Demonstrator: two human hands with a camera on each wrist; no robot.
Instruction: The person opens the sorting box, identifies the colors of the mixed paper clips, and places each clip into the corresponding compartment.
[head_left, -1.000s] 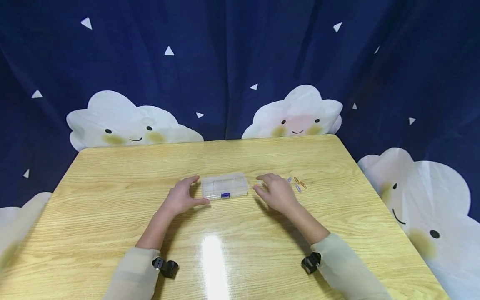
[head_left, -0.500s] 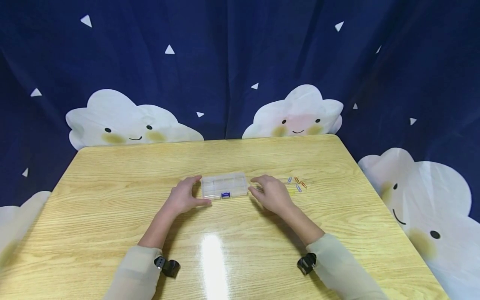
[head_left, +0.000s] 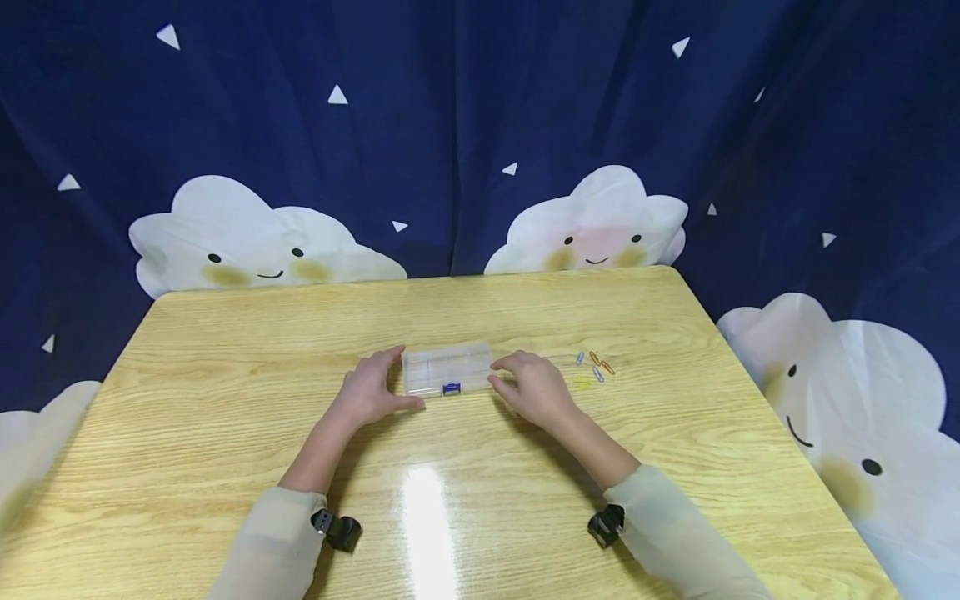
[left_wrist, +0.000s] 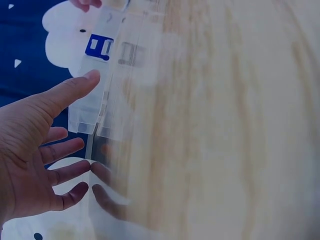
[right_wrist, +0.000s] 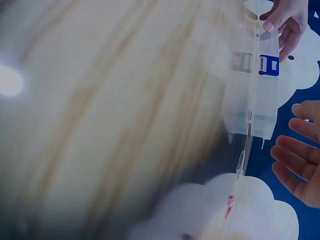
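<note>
A clear plastic compartment box [head_left: 447, 369] with a blue latch [head_left: 451, 388] lies on the wooden table, its lid down. My left hand [head_left: 369, 390] is spread around the box's left end, thumb at the front corner and fingers toward the back corner. In the left wrist view, the thumb [left_wrist: 75, 90] overlaps the box front and the other fingers are apart. At the right end, my right hand [head_left: 537, 388] has its fingertips close to the box edge. Loosely bent, separated fingers [right_wrist: 292, 155] show beside the box in the right wrist view, holding nothing.
Several paper clips lie right of my right hand: blue clips [head_left: 597, 374], orange clips [head_left: 607, 367] and yellow ones [head_left: 582, 382]. The table's [head_left: 300, 317] far edge meets a dark blue curtain [head_left: 450, 125] with cloud prints. Light glares on the table's front part.
My right hand has moved left, from beside the paper clips to the box's right end, uncovering the yellow clips. The left hand stays almost in place at the left end.
</note>
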